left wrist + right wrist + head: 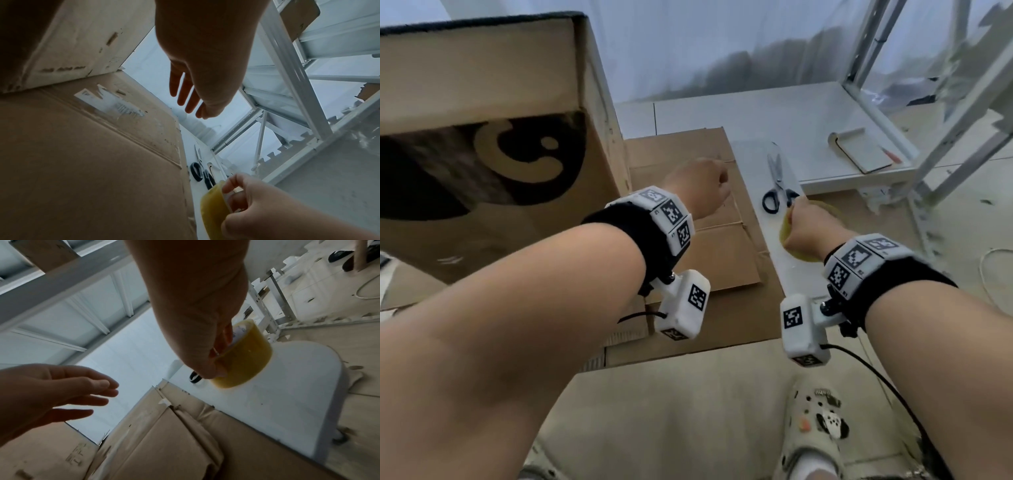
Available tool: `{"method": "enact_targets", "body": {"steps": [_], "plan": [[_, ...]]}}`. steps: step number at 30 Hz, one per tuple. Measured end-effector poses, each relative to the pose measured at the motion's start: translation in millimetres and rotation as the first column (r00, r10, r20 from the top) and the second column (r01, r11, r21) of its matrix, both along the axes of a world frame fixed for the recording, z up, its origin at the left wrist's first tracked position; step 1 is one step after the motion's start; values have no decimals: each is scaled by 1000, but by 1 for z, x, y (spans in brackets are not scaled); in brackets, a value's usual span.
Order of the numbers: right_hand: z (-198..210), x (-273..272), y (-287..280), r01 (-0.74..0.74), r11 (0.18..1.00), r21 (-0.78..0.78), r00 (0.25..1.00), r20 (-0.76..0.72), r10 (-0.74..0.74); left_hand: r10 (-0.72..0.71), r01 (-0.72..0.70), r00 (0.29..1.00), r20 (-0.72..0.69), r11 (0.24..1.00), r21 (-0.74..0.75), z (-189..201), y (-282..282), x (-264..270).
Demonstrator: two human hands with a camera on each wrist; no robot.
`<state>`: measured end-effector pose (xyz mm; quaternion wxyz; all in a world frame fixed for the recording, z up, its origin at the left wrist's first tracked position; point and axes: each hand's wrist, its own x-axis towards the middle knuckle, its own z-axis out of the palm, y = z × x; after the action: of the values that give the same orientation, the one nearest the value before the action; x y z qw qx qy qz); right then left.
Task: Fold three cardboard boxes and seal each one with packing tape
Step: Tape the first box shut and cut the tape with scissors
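Observation:
A yellowish roll of packing tape (244,356) hangs just above the white surface (287,394), and my right hand (218,360) grips it with fingers through its core. The head view shows that hand (796,219) and the tape (804,257) right of the flat cardboard stack (705,246) on the floor. My left hand (189,104) hovers over the stack with fingers straight and spread, holding nothing. A tall folded cardboard box (482,137) with a black logo stands close on the left.
Black-handled scissors (779,185) lie on the white surface just beyond the tape. A white metal shelf frame (893,102) stands at the right, with a small cardboard piece (859,154) on its low shelf. A white cable (993,267) lies on the floor at far right.

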<state>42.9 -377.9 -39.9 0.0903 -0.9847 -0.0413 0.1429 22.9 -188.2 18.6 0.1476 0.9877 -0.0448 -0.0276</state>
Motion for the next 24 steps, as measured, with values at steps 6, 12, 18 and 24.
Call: {"method": "enact_targets", "body": {"steps": [6, 12, 18, 24], "plan": [[30, -10, 9, -46, 958, 284, 950, 310, -46, 39, -41, 999, -24, 996, -85, 10, 5, -11], [103, -29, 49, -86, 567, 819, 939, 257, -230, 5, 3, 996, 90, 996, -91, 62, 14, -37], [168, -55, 96, -134, 363, 922, 939, 235, -251, 17, 71, 936, 351, 969, -236, 134, 57, -80], [205, -85, 145, -337, 191, 922, 911, 370, -180, 59, 49, 988, 143, 760, -648, 161, 112, -115]]}}
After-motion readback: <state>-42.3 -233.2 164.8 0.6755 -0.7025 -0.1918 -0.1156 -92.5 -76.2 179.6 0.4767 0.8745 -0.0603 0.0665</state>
